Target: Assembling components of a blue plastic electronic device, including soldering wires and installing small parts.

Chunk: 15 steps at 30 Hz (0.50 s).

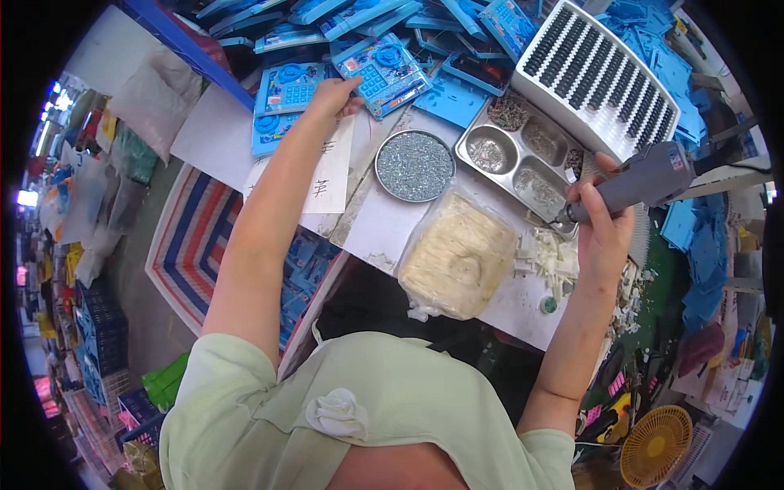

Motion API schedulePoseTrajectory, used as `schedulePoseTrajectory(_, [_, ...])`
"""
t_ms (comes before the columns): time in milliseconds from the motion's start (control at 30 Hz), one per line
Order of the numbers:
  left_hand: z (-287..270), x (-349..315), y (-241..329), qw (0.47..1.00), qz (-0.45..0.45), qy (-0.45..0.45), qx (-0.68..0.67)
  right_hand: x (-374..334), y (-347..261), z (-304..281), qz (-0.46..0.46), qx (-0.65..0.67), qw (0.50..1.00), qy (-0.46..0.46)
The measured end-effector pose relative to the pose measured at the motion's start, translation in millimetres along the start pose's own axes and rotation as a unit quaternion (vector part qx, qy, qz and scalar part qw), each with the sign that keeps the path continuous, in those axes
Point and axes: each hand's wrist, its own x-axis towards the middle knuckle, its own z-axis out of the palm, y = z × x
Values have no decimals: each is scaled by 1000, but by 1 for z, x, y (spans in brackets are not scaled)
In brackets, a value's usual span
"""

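Note:
At the far side of the table, my left hand (333,100) has its fingers closed on the lower left edge of a blue plastic casing (382,75) with a printed keypad and a round dial. Just left of it lies a similar keypad casing (287,88), partly overlapping another. On the right, my right hand (606,208) is wrapped round a grey electric screwdriver (641,181). Its tip points left, over the near corner of a metal compartment tray (516,173) with small screws in its wells.
A round metal dish (415,166) of small metal parts stands mid-table. Nearer lies a plastic-wrapped beige block (459,255). A white rack of black pieces (598,69) stands behind the tray. More blue casings (359,18) are heaped at the back. White plastic bits (545,257) lie beside the block.

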Motion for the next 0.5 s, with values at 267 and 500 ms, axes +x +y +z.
schedulePoseTrajectory(267, [4, 6, 7, 981, -27, -77, -174, 9, -3, -25, -23, -64, 998, 7])
schedulePoseTrajectory(500, [-41, -139, 36, 906, 291, 145, 271, -19, 3, 1, -306, -353, 870, 158])
